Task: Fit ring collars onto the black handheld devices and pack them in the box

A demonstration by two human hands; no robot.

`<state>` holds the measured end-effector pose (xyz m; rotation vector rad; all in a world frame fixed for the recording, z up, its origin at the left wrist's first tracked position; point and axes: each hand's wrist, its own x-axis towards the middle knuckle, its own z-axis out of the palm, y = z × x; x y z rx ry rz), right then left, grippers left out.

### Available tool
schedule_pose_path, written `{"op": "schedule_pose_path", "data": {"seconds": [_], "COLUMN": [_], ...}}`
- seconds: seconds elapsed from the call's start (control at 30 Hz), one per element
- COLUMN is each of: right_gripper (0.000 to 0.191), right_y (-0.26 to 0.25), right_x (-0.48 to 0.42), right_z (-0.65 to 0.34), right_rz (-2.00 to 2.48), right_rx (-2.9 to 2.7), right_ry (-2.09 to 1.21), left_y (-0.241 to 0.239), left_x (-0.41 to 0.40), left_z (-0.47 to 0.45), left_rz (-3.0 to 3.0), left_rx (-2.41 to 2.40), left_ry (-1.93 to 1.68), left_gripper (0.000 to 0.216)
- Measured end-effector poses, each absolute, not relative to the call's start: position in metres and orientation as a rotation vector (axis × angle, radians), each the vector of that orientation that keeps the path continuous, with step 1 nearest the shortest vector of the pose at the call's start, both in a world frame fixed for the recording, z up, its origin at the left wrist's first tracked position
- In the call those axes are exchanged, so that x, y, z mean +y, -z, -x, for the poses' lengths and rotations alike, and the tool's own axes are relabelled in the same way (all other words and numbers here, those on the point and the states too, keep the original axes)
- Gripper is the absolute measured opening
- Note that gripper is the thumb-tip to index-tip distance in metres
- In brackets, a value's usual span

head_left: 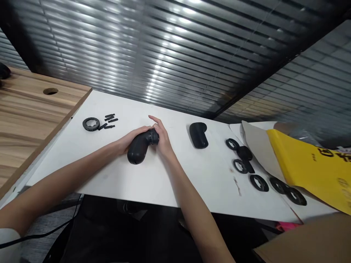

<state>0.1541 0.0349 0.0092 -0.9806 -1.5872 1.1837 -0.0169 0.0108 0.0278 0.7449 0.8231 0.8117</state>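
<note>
Over the middle of the white table, both hands are closed around a black, bent device with a bulbous handle and a ribbed round end (138, 148). My left hand (128, 141) grips its body from the left. At the ribbed end, my right hand (163, 140) has its thumb and fingers wrapped about the rim, with the index finger stretched away. A black ring with a notched inner edge (91, 124) lies to the left, beside several small black strips (111, 118). To the right of my hands rests a separate curved black piece (199, 135).
Several black rings (259, 182) and small dark parts (244, 153) lie on the right of the white table (208, 182). Beyond them is a yellow package (309, 164). A wooden surface (35, 109) adjoins on the left, and a slatted glass partition (137, 47) stands behind.
</note>
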Motion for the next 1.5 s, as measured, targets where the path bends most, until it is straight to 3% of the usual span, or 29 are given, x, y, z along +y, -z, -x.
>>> {"op": "schedule_pose_path", "data": {"seconds": [0.13,0.3,0.57,0.8,1.07,1.23,1.5], "right_gripper": [0.057,0.044,0.057,0.067,0.031,0.034,0.045], "right_y": [-0.014,-0.005,-0.004,-0.010,-0.017,-0.020,-0.018], "right_x": [0.037,0.048,0.046,0.043,0.032,0.030,0.032], "right_z": [-0.154,-0.157,-0.159,-0.156,-0.144,-0.143,-0.145], "right_rz": [1.084,1.160,1.202,1.092,0.907,0.829,0.809], "right_rx": [-1.542,-1.508,-1.525,-1.417,-1.371,-1.265,-1.200], "right_ry": [-1.260,-1.050,-0.969,-1.186,-1.355,-1.459,-1.540], "left_y": [-0.031,-0.024,-0.016,-0.016,-0.003,-0.015,-0.038], "left_x": [0.012,0.014,0.014,0.013,0.008,-0.001,-0.008], "left_z": [0.018,0.017,0.019,0.010,0.004,-0.003,-0.002], "left_rz": [-0.746,-0.775,-0.880,-0.915,-0.947,-0.764,-0.676], "left_rx": [0.842,0.737,0.744,0.751,0.847,0.900,0.871], "left_ry": [-0.746,-0.851,-0.830,-0.935,-1.016,-1.043,-0.873], "left_gripper": [0.034,0.028,0.038,0.038,0.029,0.022,0.070]}}
